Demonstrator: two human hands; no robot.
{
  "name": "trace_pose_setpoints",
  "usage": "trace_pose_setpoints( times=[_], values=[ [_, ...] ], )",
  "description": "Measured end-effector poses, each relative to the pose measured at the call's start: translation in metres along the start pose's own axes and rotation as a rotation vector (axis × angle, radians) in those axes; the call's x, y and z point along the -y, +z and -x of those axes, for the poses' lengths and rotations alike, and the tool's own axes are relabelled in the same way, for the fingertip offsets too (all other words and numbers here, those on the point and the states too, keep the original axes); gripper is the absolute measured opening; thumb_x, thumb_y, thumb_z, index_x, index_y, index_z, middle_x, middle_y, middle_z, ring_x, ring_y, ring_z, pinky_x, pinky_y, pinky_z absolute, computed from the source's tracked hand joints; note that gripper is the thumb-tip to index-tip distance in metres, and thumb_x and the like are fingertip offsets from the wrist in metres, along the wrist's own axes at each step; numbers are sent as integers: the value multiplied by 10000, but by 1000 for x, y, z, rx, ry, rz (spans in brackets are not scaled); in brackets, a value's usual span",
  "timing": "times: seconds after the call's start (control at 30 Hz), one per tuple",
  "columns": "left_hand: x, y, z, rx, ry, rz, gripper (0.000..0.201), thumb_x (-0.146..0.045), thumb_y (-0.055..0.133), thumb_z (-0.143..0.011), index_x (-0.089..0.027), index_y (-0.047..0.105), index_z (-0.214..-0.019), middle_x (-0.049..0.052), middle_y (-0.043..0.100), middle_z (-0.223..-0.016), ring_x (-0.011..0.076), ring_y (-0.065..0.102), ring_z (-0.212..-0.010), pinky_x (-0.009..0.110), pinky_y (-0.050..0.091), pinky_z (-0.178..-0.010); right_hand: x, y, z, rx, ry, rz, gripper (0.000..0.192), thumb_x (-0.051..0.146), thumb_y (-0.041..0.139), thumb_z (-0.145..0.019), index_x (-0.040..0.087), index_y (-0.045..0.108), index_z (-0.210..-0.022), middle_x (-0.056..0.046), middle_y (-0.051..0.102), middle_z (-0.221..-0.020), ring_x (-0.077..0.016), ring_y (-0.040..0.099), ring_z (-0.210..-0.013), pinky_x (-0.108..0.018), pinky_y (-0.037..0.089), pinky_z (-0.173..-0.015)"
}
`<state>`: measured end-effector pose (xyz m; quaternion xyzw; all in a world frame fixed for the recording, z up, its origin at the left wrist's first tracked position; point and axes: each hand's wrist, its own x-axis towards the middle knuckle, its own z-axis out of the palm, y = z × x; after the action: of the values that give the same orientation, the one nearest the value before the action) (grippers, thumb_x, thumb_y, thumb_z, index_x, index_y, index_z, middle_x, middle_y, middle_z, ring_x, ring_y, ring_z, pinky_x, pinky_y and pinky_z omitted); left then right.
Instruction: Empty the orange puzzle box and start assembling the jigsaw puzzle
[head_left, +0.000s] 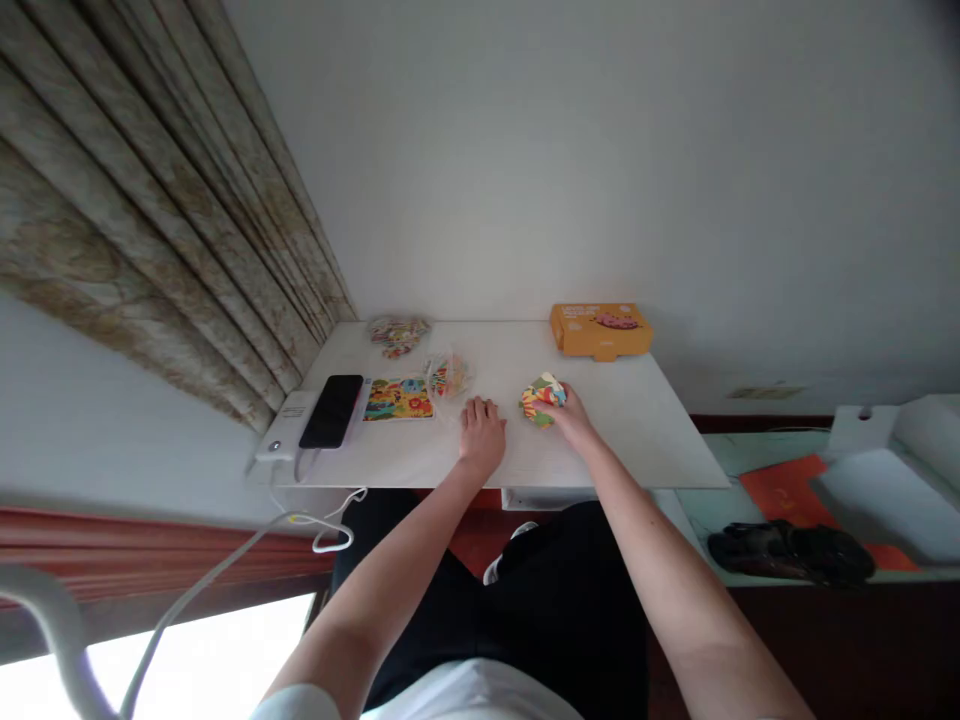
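My right hand [571, 415] rests on the white table [645, 430] with its fingers around a small heap of colourful puzzle pieces [541, 398]. My left hand [481, 432] lies palm down on the table to the left of the heap, fingers together, holding nothing. A clear plastic bag with a few colourful pieces [448, 376] sits just beyond my left hand. A colourful puzzle board [399, 398] lies flat to the left of it.
A black phone [331, 410] lies on a white power bank [285, 428] at the table's left edge, a white cable [315, 525] hanging off. An orange box [600, 330] and another bag of pieces [396, 333] sit by the wall. Curtains hang left; shoes [787, 550] lie right.
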<state>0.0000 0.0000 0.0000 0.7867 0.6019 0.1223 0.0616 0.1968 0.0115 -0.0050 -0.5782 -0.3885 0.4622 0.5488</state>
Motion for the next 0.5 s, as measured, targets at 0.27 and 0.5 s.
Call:
trace_pose_setpoints(
  times=[0.27, 0.5],
  values=[
    [4, -13, -5, 45, 46, -11, 213, -273, 499, -1058, -152, 630, -1174, 187, 623, -1310, 291, 600, -1235, 435, 464, -1079, 1, 0, 2, -3, -18, -21, 642, 457, 961, -506, 219, 611, -988, -29, 735, -922, -227, 681, -835, -369, 558, -768],
    [-10, -27, -15, 213, -31, 117, 430, -171, 562, -983, -212, 522, -1409, 159, 598, -1375, 289, 630, -1223, 409, 474, -1025, -1, 1, 0, 3, -24, -35, 635, 419, 967, -495, 228, 624, -995, -17, 737, -923, -223, 685, -841, -356, 556, -779]
  ],
)
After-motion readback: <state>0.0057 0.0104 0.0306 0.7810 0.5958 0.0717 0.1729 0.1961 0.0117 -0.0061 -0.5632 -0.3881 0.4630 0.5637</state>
